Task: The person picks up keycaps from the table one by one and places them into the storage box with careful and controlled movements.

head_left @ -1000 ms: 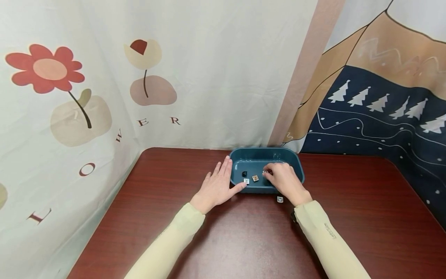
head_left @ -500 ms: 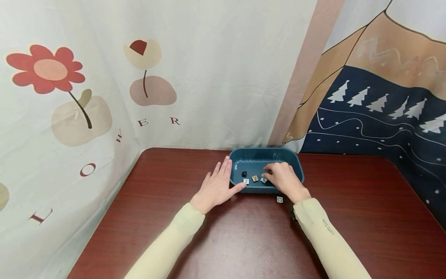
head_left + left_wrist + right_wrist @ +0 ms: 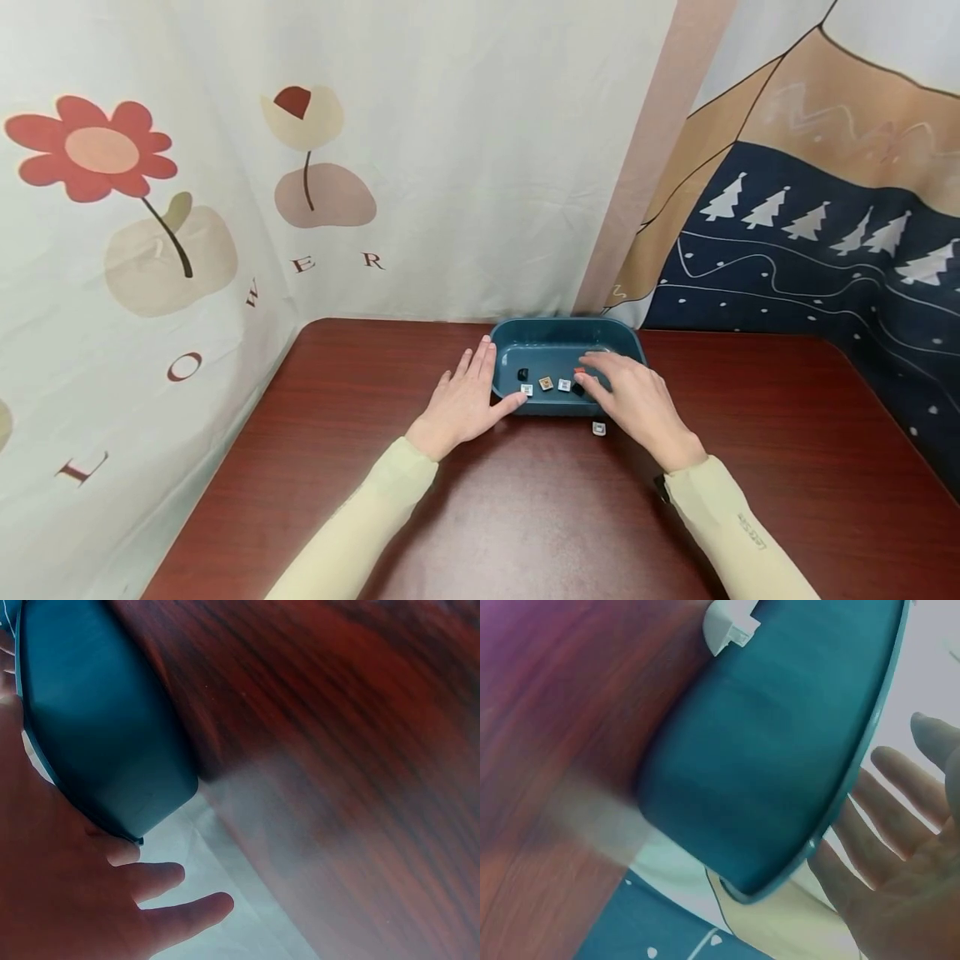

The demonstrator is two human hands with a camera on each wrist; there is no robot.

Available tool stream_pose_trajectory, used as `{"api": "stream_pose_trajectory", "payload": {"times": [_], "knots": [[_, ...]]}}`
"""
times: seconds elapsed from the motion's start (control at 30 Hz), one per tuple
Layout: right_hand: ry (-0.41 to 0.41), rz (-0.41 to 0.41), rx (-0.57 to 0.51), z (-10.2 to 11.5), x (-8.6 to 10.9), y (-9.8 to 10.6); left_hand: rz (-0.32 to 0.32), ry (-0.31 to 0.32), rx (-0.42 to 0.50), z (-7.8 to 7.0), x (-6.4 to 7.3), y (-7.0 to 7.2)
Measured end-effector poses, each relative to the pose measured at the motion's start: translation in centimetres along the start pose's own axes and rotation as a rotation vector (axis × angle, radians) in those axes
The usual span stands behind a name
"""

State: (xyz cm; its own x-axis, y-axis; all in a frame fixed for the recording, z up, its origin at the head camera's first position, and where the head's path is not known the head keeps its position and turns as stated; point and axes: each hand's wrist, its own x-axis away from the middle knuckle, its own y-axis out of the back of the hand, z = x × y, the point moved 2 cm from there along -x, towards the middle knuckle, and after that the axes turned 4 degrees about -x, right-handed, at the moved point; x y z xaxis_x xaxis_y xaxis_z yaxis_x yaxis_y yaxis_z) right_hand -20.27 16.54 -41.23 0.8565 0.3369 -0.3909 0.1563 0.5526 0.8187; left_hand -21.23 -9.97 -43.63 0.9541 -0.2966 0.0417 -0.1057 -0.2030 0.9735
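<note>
A teal plastic tub [image 3: 555,409] stands at the table's far edge. My left hand [image 3: 459,406] rests along its left end, fingers straight and thumb at the front rim. Over the right part hovers my right hand [image 3: 637,400], thumb and fingers spread apart. A small red piece [image 3: 579,369] shows between its fingertips and thumb, and a dark piece [image 3: 578,389] lies below the thumb. Inside, small square keycap-like pieces form a row: a white one [image 3: 564,385], a tan one [image 3: 546,383] and another white one [image 3: 527,390]. A black piece [image 3: 522,374] lies behind them.
Just in front of the tub, a loose white keycap-like piece [image 3: 598,428] lies on the red-brown table [image 3: 480,517]; the right wrist view shows it close against the tub wall [image 3: 757,742]. Printed cloth [image 3: 465,167] hangs behind the table.
My right hand has let go of a white piece, which sits in the row beside the tan one. That hand has spread open and drawn back to the right, baring the red and dark pieces.
</note>
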Motion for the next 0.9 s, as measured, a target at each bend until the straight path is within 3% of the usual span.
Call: {"api": "stream_pose_trajectory", "payload": {"times": [0.3, 0.67, 0.9], "knots": [[0.074, 0.033, 0.028, 0.5, 2.3, 1.0, -0.004, 0.001, 0.005, 0.0, 0.1, 0.0], [0.233, 0.03, 0.055, 0.7, 4.6, 1.4, -0.005, -0.006, 0.01, 0.0, 0.0, 0.1], [0.259, 0.092, 0.074, 0.7, 5.8, 1.3, 0.001, -0.008, -0.012, 0.1, -0.1, 0.0]]}}
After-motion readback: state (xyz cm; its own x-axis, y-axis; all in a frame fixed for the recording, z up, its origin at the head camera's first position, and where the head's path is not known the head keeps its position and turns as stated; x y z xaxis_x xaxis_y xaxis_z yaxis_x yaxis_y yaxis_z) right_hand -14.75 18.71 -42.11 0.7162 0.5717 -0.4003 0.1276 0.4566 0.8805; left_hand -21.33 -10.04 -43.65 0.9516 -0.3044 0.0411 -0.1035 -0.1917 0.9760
